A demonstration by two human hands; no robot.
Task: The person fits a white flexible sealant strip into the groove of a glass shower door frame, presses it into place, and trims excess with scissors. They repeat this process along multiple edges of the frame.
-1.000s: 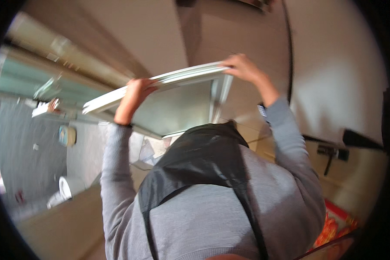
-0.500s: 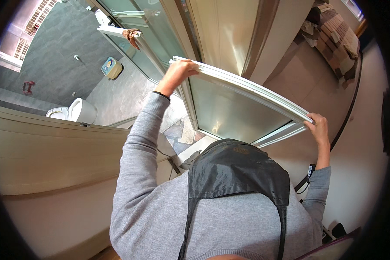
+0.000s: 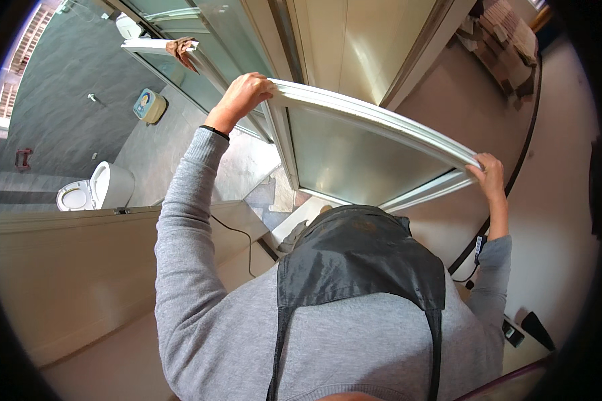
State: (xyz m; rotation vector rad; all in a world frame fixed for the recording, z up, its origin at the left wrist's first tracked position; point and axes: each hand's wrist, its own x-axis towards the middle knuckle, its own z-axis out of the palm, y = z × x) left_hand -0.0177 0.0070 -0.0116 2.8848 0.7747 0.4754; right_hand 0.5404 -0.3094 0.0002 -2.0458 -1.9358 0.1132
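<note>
Here I am with both ends covered: my left grip [image 3: 242, 99] is closed over the top left corner of the white-framed glass panel [image 3: 354, 157], my right grip [image 3: 489, 175] clamped on the far right corner. The panel spans the gap between my hands, standing in front of my black apron [image 3: 361, 260], top edge running down to the right! Over to the left, a brown cloth [image 3: 182, 52] drapes over another white frame [image 3: 147, 44], a yellow tub [image 3: 150, 107] sits on the floor, and there's a white toilet [image 3: 110, 186], lid up.
</note>
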